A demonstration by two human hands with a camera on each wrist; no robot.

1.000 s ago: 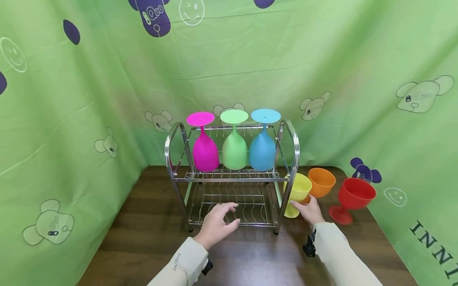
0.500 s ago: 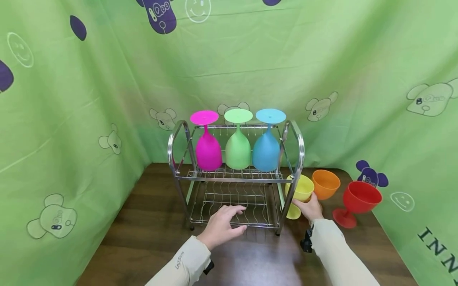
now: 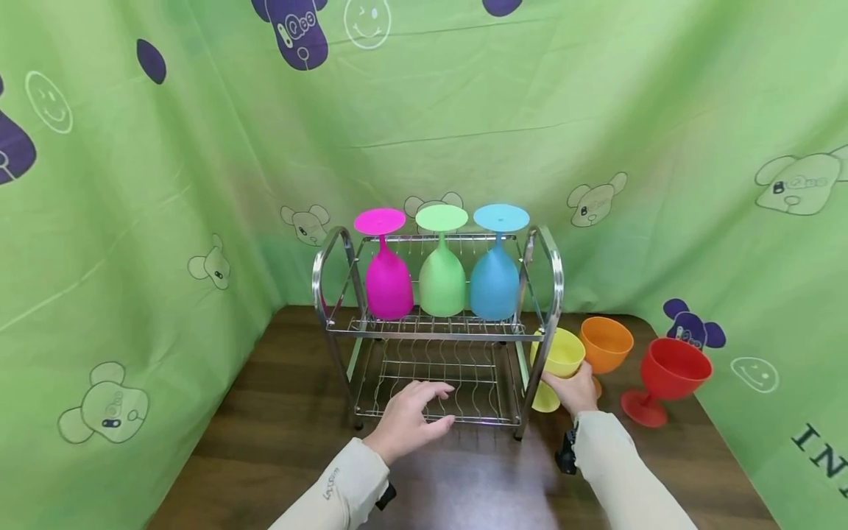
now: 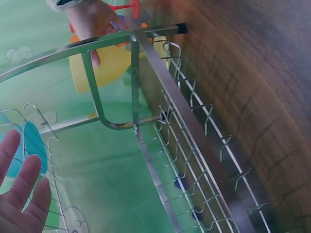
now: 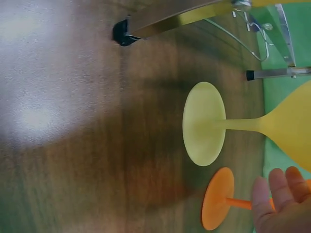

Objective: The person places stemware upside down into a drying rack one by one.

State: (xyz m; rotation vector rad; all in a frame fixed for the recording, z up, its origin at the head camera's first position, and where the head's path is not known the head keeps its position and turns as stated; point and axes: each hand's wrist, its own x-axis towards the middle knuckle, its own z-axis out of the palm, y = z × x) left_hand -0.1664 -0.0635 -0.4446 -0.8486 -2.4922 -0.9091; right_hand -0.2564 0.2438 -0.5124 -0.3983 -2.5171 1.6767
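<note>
My right hand (image 3: 575,388) is at the yellow goblet (image 3: 562,355), holding the lower bowl between thumb and fingers. The goblet stands upright beside the rack's right leg; its round foot (image 5: 204,124) shows in the right wrist view. Just behind the hand stands an orange goblet (image 3: 606,344), its stem partly hidden. Further right is a red goblet (image 3: 672,368). My left hand (image 3: 407,421) hovers before the metal rack (image 3: 433,336), fingers relaxed and apart, holding nothing. On the upper tier, magenta (image 3: 389,287), green (image 3: 442,285) and blue (image 3: 494,287) goblets stand upside down in a row.
The two-tier rack has a wire lower tier (image 3: 437,374) and curved side handles. It stands on a dark wooden table (image 3: 265,456). A green patterned curtain (image 3: 424,110) hangs behind and at both sides.
My right hand has moved in closer around the yellow goblet's bowl. My left hand has shifted slightly right and stays loose. The view has turned a little; the goblets stay in place.
</note>
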